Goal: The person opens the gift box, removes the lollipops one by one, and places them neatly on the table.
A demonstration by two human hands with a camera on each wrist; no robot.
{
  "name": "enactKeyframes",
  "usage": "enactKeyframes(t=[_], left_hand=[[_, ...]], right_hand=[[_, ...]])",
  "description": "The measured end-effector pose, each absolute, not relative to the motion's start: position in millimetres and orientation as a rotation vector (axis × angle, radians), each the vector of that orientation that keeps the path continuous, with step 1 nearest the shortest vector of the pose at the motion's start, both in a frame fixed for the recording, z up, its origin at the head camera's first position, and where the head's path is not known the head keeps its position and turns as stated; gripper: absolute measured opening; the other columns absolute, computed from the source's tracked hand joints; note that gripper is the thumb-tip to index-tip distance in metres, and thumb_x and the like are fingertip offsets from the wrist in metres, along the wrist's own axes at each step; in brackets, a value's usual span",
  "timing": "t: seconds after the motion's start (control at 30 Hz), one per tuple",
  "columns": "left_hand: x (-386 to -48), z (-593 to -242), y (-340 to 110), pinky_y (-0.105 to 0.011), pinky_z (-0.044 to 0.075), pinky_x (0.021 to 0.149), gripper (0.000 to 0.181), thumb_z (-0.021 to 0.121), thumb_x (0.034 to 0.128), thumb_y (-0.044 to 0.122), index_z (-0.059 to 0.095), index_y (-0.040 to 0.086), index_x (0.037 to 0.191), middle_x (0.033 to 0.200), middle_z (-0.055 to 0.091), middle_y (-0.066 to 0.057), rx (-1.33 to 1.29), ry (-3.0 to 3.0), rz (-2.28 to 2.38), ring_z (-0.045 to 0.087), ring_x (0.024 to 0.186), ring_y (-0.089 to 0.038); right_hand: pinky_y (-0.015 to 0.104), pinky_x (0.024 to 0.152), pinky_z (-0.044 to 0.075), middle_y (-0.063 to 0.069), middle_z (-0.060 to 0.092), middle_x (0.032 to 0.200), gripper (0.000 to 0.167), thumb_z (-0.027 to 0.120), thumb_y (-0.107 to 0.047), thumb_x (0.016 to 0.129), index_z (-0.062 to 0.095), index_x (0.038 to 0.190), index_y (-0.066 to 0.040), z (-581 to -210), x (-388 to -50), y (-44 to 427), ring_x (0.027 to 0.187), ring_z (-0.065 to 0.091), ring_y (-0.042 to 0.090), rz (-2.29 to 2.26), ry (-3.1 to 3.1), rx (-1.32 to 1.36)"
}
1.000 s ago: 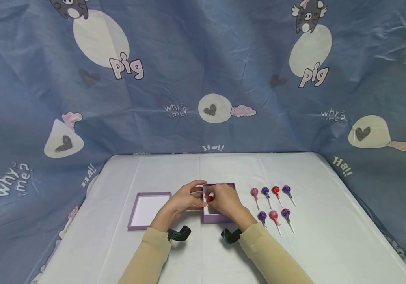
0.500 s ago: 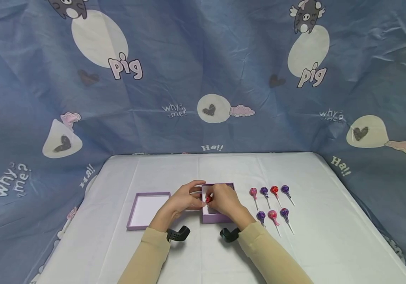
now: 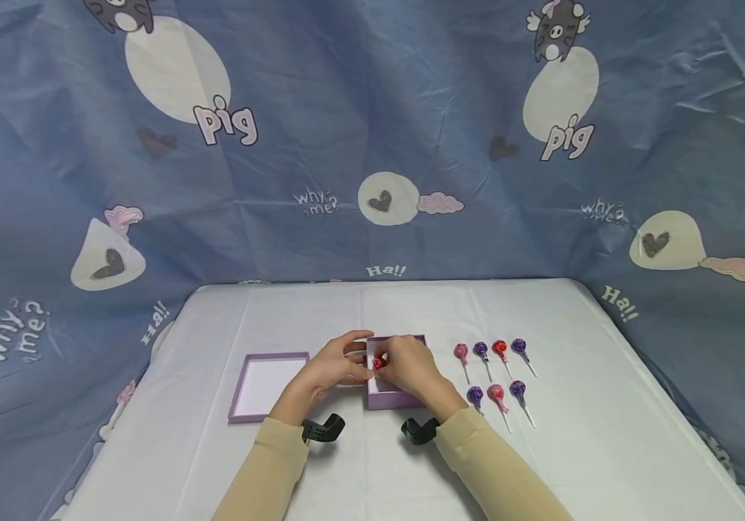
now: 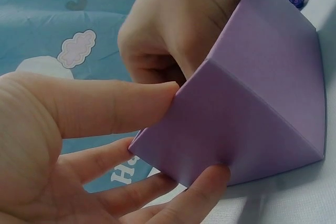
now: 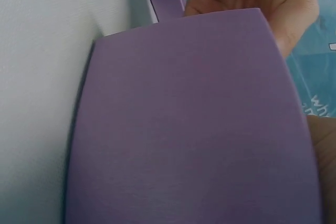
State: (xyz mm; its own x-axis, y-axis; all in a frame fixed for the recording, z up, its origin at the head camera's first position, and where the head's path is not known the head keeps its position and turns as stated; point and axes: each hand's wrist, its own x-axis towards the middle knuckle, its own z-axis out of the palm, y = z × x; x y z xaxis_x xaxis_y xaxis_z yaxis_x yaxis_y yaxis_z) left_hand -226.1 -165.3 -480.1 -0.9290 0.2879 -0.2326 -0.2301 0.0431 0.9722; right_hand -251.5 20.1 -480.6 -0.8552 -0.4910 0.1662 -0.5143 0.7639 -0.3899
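Observation:
A purple box [image 3: 393,400] with a white inside stands open-topped on the table before me. Inside it, near the left wall, my right hand [image 3: 409,365] pinches a red-wrapped lollipop [image 3: 377,362]; its stick is hidden. My left hand [image 3: 335,365] touches the left side of the box with spread fingers. In the left wrist view, the thumb [image 4: 121,106] lies against the rim and other fingertips meet the outer wall. The right wrist view is mostly filled by the box wall [image 5: 194,119], which hides the right fingers.
A shallow purple lid [image 3: 249,417], white inside, lies left of the box. On the right, several lollipops lie in two rows, among them a red one [image 3: 500,347], a pink one [image 3: 496,393] and a purple one [image 3: 518,389]. A patterned blue cloth [image 3: 320,145] hangs behind the table.
The whole scene shifts slightly left in the head view. Both hands keep their places at the box, and the red lollipop turns a little in the right fingers.

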Motion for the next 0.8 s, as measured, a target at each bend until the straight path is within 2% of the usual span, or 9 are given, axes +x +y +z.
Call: enactKeyframes(t=[0.27,0.43,0.8], left_hand=[[-226,-479,-163,-0.043,0.06,0.082,0.086,0.072,0.0772,-0.017,0.039,0.006,0.153,0.147,0.046,-0.022,0.059,1.962,1.953,0.057,0.124,-0.037],[-228,-480,-164,-0.042,0.06,0.082,0.085,0.072,0.0774,-0.017,0.039,0.006,0.153,0.148,0.044,-0.023,0.058,1.954,1.955,0.054,0.127,-0.038],[-229,-481,-164,-0.042,0.06,0.083,0.085,0.073,0.0782,-0.015,0.038,0.006,0.153,0.149,0.043,-0.024,0.083,1.965,1.945,0.051,0.13,-0.041]], right_hand=[[0.027,0.053,0.046,-0.013,0.059,0.065,0.018,0.082,-0.014,0.076,0.078,0.093,-0.017,-473,-251,24,0.06,0.054,0.007,0.783,-2.855,0.752],[0.028,0.057,0.046,-0.014,0.059,0.067,0.024,0.083,-0.014,0.077,0.079,0.1,-0.017,-468,-251,23,0.063,0.054,0.006,0.821,-2.858,0.723],[0.029,0.058,0.046,-0.01,0.059,0.07,0.027,0.087,-0.019,0.075,0.08,0.101,-0.019,-457,-248,30,0.066,0.054,0.009,0.846,-2.824,0.669]])
